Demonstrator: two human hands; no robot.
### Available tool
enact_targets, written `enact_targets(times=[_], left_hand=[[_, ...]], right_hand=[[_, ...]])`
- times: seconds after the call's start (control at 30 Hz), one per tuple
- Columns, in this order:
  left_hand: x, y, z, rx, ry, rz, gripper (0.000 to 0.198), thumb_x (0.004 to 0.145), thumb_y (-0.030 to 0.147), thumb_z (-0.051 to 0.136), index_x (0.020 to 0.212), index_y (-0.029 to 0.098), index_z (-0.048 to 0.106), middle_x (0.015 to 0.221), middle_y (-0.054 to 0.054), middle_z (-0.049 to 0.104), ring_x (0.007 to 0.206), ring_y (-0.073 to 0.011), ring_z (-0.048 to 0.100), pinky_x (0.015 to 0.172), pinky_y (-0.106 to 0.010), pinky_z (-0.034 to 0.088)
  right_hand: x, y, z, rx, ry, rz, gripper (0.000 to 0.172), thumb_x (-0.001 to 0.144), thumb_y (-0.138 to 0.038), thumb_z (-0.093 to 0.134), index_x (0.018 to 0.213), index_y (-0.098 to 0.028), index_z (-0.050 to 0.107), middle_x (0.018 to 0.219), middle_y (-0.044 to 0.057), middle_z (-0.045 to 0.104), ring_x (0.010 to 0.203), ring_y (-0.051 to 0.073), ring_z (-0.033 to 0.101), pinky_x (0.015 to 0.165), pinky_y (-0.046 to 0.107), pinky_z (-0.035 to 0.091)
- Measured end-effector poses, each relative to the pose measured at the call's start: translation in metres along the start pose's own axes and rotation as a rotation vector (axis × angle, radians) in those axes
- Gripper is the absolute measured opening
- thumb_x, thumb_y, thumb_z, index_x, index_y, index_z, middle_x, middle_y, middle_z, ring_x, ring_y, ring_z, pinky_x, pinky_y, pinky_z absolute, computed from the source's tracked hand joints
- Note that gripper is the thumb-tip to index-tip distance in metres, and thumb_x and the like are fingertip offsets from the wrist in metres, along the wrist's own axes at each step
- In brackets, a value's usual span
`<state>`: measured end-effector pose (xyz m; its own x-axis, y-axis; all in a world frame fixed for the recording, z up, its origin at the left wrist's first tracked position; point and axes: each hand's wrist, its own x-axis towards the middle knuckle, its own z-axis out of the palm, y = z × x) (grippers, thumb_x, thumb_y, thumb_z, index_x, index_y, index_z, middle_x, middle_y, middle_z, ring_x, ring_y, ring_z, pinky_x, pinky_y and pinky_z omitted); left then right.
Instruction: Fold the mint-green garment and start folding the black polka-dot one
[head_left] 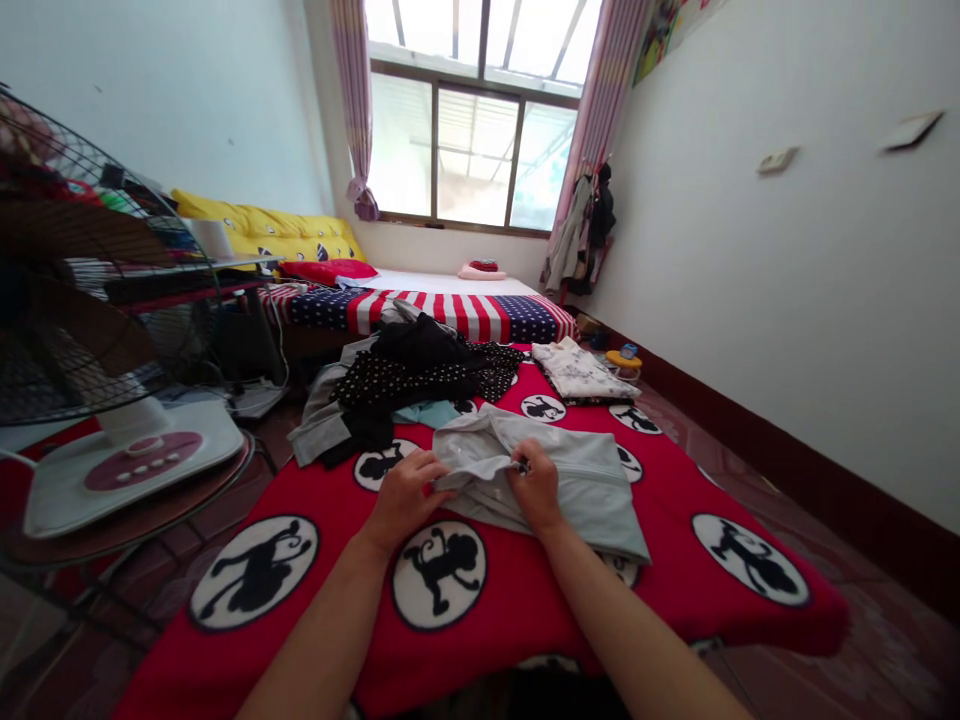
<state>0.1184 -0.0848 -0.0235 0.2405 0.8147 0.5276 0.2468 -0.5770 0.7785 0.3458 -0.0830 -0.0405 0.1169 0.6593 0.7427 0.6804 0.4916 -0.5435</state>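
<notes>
Head view, first speaker: How were the hands placed?

Second speaker: Both forearms reached forward over the red blanket (pixel 525 600). The left hand (pixel 405 495) lay curled on the near-left edge of the grey garment (pixel 555 475), fingers closed on a fold. The right hand (pixel 536 490) pinched the fabric just beside it, thumb and fingers shut on the cloth.

First speaker: How many things did you count?

Second speaker: Two hands, one grey garment, one dark heap of clothes (pixel 409 380) beyond the garment, one folded pale piece (pixel 577 372) beyond it to the right, and one fan (pixel 90 300) far left of it.

First speaker: Which way did the garment run?

Second speaker: Its long axis ran from the hands toward the near right.
</notes>
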Motion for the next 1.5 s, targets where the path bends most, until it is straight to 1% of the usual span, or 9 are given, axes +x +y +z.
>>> enact_targets(times=[0.27, 0.37, 0.6, 0.83, 0.93, 1.03, 1.17, 1.3, 1.5], left_hand=[[0.004, 0.004, 0.017, 0.097, 0.452, -0.158, 0.022, 0.064, 0.004, 0.06, 0.055, 0.023, 0.054, 0.071, -0.002, 0.048, 0.072, -0.0197, 0.045, 0.065, -0.026, 0.032], [0.007, 0.001, 0.017, 0.045, 0.517, -0.269, 0.023, 0.06, 0.004, 0.057, 0.052, 0.022, 0.045, 0.064, 0.0, 0.043, 0.068, -0.019, 0.042, 0.062, -0.026, 0.029], [0.007, -0.003, 0.016, -0.129, 0.271, -0.468, 0.017, 0.055, 0.01, 0.06, 0.057, 0.022, 0.048, 0.046, 0.005, 0.044, 0.045, -0.0125, 0.044, 0.048, -0.023, 0.031], [0.004, 0.011, 0.004, -0.723, -0.068, -0.792, 0.037, 0.074, 0.049, 0.06, 0.094, 0.019, 0.053, 0.079, -0.009, 0.07, 0.058, -0.0239, 0.07, 0.049, -0.031, 0.053], [0.004, 0.011, 0.008, -0.765, -0.084, -0.863, 0.043, 0.072, 0.052, 0.069, 0.092, 0.017, 0.053, 0.079, -0.011, 0.071, 0.06, -0.0256, 0.071, 0.048, -0.03, 0.055], [0.005, 0.009, 0.014, -0.823, -0.063, -0.787, 0.038, 0.066, 0.027, 0.08, 0.091, 0.018, 0.053, 0.083, -0.006, 0.07, 0.066, -0.022, 0.072, 0.055, -0.027, 0.057], [0.007, 0.006, 0.018, -1.016, 0.127, -0.648, 0.049, 0.062, 0.0, 0.074, 0.102, 0.02, 0.053, 0.087, -0.001, 0.069, 0.077, -0.0137, 0.07, 0.075, -0.024, 0.058], [0.008, 0.002, 0.019, -1.05, 0.139, -0.678, 0.047, 0.07, 0.005, 0.069, 0.111, 0.021, 0.053, 0.093, -0.002, 0.07, 0.075, -0.0132, 0.07, 0.07, -0.024, 0.058], [0.01, 0.003, 0.013, -1.052, 0.111, -0.819, 0.018, 0.084, 0.023, 0.058, 0.1, 0.014, 0.06, 0.072, -0.005, 0.07, 0.059, -0.0161, 0.068, 0.055, -0.027, 0.057]], right_hand=[[-0.006, -0.004, -0.002, -0.02, -0.12, -0.145, 0.024, 0.064, 0.0, 0.044, 0.067, -0.021, 0.054, 0.08, 0.001, 0.053, 0.075, 0.014, 0.051, 0.069, 0.024, 0.039], [-0.008, -0.005, -0.003, -0.043, -0.139, -0.192, 0.027, 0.065, 0.001, 0.043, 0.066, -0.022, 0.058, 0.082, 0.001, 0.054, 0.076, 0.014, 0.052, 0.069, 0.023, 0.039], [-0.007, -0.008, -0.005, -0.025, -0.053, -0.129, 0.025, 0.069, -0.001, 0.045, 0.068, -0.022, 0.059, 0.086, 0.003, 0.057, 0.077, 0.014, 0.055, 0.07, 0.023, 0.042], [-0.006, -0.01, -0.006, 0.053, -0.01, -0.121, 0.026, 0.067, 0.0, 0.042, 0.071, -0.022, 0.056, 0.086, 0.003, 0.059, 0.078, 0.015, 0.057, 0.07, 0.025, 0.044], [-0.006, -0.012, -0.007, 0.102, 0.003, -0.135, 0.026, 0.066, 0.0, 0.042, 0.07, -0.022, 0.054, 0.089, 0.003, 0.059, 0.084, 0.016, 0.058, 0.075, 0.027, 0.045], [-0.006, -0.013, -0.01, 0.134, -0.013, -0.153, 0.024, 0.065, -0.001, 0.043, 0.07, -0.022, 0.053, 0.09, 0.004, 0.059, 0.084, 0.017, 0.057, 0.076, 0.028, 0.045], [-0.008, -0.011, -0.013, 0.156, -0.073, -0.191, 0.026, 0.061, -0.001, 0.043, 0.072, -0.023, 0.053, 0.09, 0.004, 0.058, 0.084, 0.017, 0.057, 0.075, 0.028, 0.046], [-0.01, -0.01, -0.016, 0.146, -0.181, -0.211, 0.023, 0.059, -0.004, 0.044, 0.07, -0.023, 0.051, 0.086, 0.004, 0.059, 0.079, 0.018, 0.057, 0.073, 0.028, 0.045], [-0.009, -0.018, -0.02, 0.049, -0.345, -0.269, 0.024, 0.063, -0.009, 0.049, 0.082, -0.022, 0.056, 0.077, 0.003, 0.057, 0.078, 0.02, 0.054, 0.073, 0.03, 0.043]])
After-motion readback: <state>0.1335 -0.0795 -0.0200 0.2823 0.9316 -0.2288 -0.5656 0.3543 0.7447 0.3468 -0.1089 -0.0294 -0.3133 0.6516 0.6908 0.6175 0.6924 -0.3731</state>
